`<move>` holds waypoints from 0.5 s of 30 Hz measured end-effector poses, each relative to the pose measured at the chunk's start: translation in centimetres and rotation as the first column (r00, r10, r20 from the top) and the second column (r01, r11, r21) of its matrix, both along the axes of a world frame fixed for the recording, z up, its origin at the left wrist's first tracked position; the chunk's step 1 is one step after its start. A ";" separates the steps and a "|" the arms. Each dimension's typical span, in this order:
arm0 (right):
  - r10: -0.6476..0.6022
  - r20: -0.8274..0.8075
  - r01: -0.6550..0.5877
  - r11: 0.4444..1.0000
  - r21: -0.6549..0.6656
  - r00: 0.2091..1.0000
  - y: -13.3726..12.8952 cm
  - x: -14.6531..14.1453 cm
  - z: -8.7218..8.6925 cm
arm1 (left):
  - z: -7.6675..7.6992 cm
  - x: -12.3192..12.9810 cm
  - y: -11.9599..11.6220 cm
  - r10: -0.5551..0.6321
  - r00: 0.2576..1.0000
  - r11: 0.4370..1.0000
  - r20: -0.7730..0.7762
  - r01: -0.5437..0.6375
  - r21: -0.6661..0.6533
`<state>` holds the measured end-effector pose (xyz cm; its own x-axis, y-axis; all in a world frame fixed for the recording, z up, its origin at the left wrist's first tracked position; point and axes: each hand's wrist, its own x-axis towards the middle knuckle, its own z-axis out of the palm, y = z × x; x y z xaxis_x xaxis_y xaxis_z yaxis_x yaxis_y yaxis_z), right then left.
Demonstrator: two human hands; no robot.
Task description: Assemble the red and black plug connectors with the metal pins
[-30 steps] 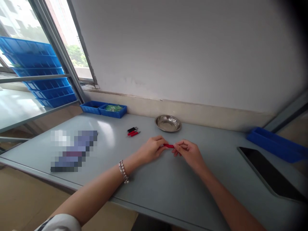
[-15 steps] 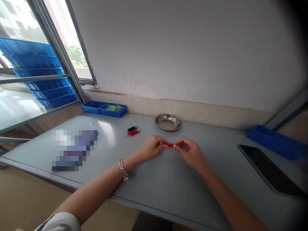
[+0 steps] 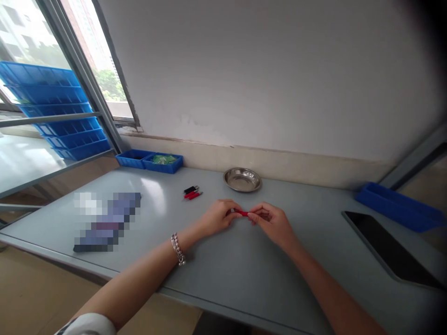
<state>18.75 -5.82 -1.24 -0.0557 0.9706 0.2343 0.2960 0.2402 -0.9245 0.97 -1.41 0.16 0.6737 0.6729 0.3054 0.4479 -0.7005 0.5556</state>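
Note:
A small red pen-like piece (image 3: 242,213) is held level above the table between my two hands. My left hand (image 3: 223,217) pinches its left end between thumb and fingers. At the other end, my right hand (image 3: 271,218) has its thumb and forefinger closed on the piece, and its tip is covered by those fingers. Beyond my left hand lie several similar slim pieces, red ones (image 3: 193,195) and black ones (image 3: 190,190), with thin metal ends. A shallow round metal dish (image 3: 242,187) stands just past my hands.
Two blue bins (image 3: 162,168) stand at the back left, one with green packets (image 3: 164,159). A blurred-out item (image 3: 108,223) lies on the left. On the right are a dark tablet-like slab (image 3: 391,251) and a blue bin (image 3: 398,207). Stacked blue crates (image 3: 70,111) sit by the window.
My right fingers have moved left along the red piece, covering the metal end that showed before. My left hand keeps its pinch. The whole view has shifted slightly.

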 end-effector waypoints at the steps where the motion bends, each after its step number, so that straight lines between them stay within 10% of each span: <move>1: -0.001 0.024 0.001 1.000 0.025 1.000 0.0 0.1 0.0 | 0.1 0.0 0.0 0.000 1.000 1.000 -0.004 0.000 -0.006; 15: -0.077 0.270 0.014 0.974 0.227 0.960 -0.5 0.0 0.4 | 0.6 -0.7 0.4 -0.058 0.998 0.977 0.027 0.062 -0.205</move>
<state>18.79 -6.33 -0.83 -0.1058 0.8991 0.4247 0.5465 0.4094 -0.7306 0.25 -1.03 0.80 0.7096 0.6815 0.1788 0.3957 -0.5954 0.6992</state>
